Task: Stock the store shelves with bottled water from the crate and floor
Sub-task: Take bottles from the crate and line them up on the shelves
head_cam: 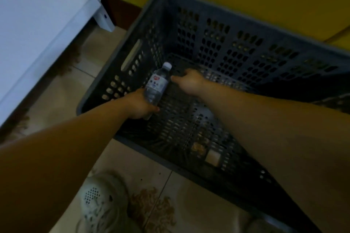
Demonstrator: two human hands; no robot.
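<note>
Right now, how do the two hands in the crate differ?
The left hand grips the water bottle near its base; the right hand shows no bottle, its fingers hidden. The left hand sits by the left wall of the crate; the right hand reaches farther in. Both are down inside the gray crate.

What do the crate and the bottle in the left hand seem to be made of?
The crate looks like moulded grey plastic, matt, judging by its perforated walls and floor. The water bottle seems clear glossy plastic: see-through body, white cap.
</note>
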